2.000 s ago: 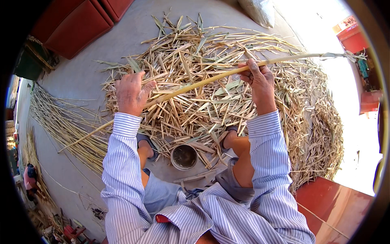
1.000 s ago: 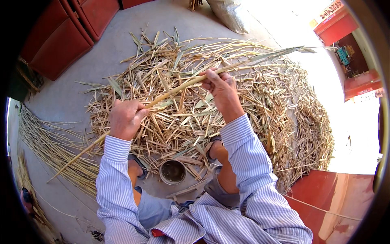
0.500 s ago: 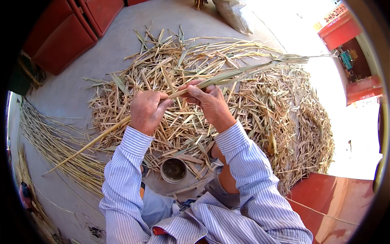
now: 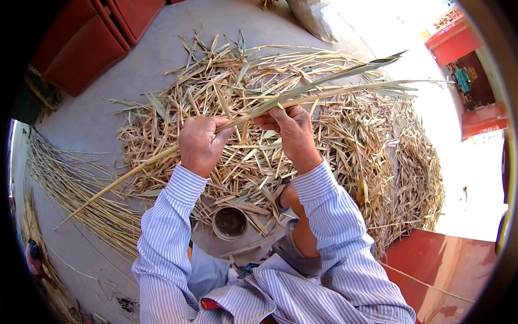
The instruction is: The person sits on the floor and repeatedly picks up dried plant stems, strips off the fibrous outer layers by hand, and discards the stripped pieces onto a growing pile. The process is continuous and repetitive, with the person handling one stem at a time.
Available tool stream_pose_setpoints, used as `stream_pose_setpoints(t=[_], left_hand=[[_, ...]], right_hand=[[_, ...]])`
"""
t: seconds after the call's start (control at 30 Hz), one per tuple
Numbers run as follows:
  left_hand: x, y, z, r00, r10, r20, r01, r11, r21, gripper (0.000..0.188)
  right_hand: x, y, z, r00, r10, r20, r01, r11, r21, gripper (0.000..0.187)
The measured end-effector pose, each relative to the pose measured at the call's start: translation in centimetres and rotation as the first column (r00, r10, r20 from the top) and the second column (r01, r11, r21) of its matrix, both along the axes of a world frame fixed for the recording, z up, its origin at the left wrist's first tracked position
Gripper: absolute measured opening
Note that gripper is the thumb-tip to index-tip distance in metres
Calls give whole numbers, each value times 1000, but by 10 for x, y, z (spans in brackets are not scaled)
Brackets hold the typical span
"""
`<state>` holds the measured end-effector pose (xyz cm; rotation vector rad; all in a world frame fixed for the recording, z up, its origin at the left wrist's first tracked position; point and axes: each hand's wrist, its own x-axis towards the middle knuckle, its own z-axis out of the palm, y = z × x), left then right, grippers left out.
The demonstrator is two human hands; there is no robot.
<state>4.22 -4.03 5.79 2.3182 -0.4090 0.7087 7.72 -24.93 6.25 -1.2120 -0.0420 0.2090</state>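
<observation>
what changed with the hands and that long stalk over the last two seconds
The right hand slid in along the long green stalk toward the left hand, so the two now sit close together instead of wide apart. Both kept their grip on the stalk. The pile of dry leaves and the small round pot stayed put.

a pale sack (image 4: 315,16) lies at the top edge; a red-and-yellow sign (image 4: 447,17) hangs top right.

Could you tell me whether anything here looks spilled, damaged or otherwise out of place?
Nothing stands out. Both hands, left hand and right hand, grip one long stalk over a loose heap of dry husks. A small round cup stands upright near the feet.
</observation>
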Motion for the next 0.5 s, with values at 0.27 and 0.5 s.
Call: stream_pose_setpoints(t=[0.27, 0.5], left_hand=[[22, 41, 34, 961, 4, -277, -209, 667, -715, 19], [23, 67, -1, 987, 159, 9, -152, 923, 352, 28]], right_hand=[[13, -33, -19, 969, -162, -187, 132, 978, -164, 33], [15, -49, -14, 960, -208, -186, 160, 957, -242, 33]])
